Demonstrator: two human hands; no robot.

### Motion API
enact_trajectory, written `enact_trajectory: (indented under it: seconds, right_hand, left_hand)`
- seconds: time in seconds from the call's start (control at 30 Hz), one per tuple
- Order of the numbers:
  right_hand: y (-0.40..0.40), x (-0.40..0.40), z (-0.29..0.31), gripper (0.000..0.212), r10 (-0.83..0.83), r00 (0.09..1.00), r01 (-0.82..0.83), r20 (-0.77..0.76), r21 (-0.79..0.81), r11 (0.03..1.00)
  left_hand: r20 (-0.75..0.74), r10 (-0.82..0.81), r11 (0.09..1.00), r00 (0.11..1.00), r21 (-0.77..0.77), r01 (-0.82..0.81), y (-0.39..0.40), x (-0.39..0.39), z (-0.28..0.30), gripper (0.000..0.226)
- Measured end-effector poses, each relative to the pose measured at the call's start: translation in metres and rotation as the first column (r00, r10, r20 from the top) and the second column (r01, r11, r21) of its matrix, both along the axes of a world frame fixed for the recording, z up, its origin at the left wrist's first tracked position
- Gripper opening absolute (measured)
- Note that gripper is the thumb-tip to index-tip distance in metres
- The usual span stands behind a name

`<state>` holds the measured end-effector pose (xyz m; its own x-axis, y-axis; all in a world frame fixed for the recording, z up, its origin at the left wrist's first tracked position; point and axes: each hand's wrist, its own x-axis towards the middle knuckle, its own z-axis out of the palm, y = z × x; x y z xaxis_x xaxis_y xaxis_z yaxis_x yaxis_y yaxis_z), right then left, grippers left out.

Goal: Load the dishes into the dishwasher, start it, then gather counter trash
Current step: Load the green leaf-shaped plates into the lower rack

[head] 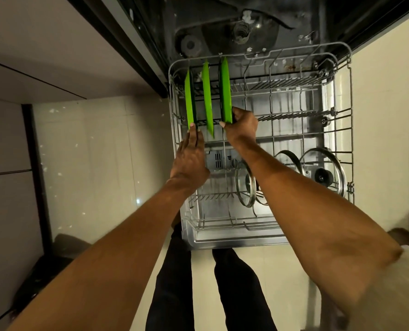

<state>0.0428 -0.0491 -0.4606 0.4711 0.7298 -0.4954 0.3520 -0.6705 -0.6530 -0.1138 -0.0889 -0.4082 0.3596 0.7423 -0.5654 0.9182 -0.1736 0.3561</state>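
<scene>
Three green plates stand on edge at the far left of the pulled-out lower rack (349, 96). The right hand (243, 126) pinches the rightmost plate (225, 91) by its near rim; the left hand (190, 158) rests straight fingers (193, 130) against the leftmost plate (188, 101). They look stiff, light and glossy, probably slippery, best held by the rim. Glass lids (323, 173) sit nearer in the rack; pale floor tiles (98, 151) lie left of it.

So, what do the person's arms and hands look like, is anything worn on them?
Both forearms are bare up to the elbow, with no sleeves in view. The left hand and the right hand wear no gloves, and no rings, watch or bracelets can be seen. A pale garment shows behind the right elbow.
</scene>
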Motion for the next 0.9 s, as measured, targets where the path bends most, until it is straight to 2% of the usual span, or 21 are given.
enact_trajectory:
  seconds: [0.13,0.27,0.37,0.47,0.53,0.63,0.7,0.8,0.9]
  right_hand:
    - [-0.004,0.006,0.004,0.039,0.109,0.994,-0.106,0.031,-0.086,0.991]
    - [-0.018,0.01,0.019,0.036,0.154,0.985,-0.14,0.078,-0.162,0.977]
    - [-0.036,0.005,0.043,0.059,0.158,0.986,-0.148,0.05,-0.165,0.975]
    - [-0.062,-0.007,0.07,0.057,0.181,0.983,-0.178,0.012,-0.139,0.974]
    - [-0.076,-0.017,0.09,0.06,0.262,0.963,-0.251,0.055,-0.158,0.955]
    - [-0.09,-0.036,0.125,0.078,0.481,0.867,-0.447,0.129,-0.226,0.866]
    - [-0.099,-0.049,0.149,0.077,0.611,0.772,-0.568,0.178,-0.241,0.787]
    - [-0.108,-0.072,0.187,0.074,0.711,0.657,-0.673,0.252,-0.229,0.703]
    - [-0.115,-0.096,0.219,0.078,0.754,0.582,-0.726,0.305,-0.222,0.651]
  left_hand:
    - [-0.002,-0.013,1.0,1.0,0.006,0.013,-0.002,-0.002,0.001,0.104]
    - [-0.035,-0.031,1.0,0.999,-0.003,0.031,-0.006,-0.004,0.007,0.103]
    - [-0.062,-0.029,0.999,0.998,-0.028,0.027,-0.009,-0.002,0.018,0.104]
    - [-0.095,-0.015,0.999,0.995,-0.052,0.01,-0.011,0.001,0.042,0.104]
    - [-0.093,-0.002,0.999,0.996,-0.053,-0.003,-0.015,0.0,0.062,0.103]
    - [-0.087,0.008,1.0,0.996,-0.019,-0.009,-0.023,-0.008,0.097,0.101]
    - [-0.086,0.015,1.0,0.996,0.028,-0.012,-0.031,-0.015,0.115,0.097]
    - [-0.092,0.01,0.996,0.996,0.093,-0.001,-0.047,-0.033,0.148,0.094]
    - [-0.103,0.0,0.992,0.995,0.128,0.013,-0.06,-0.055,0.179,0.094]
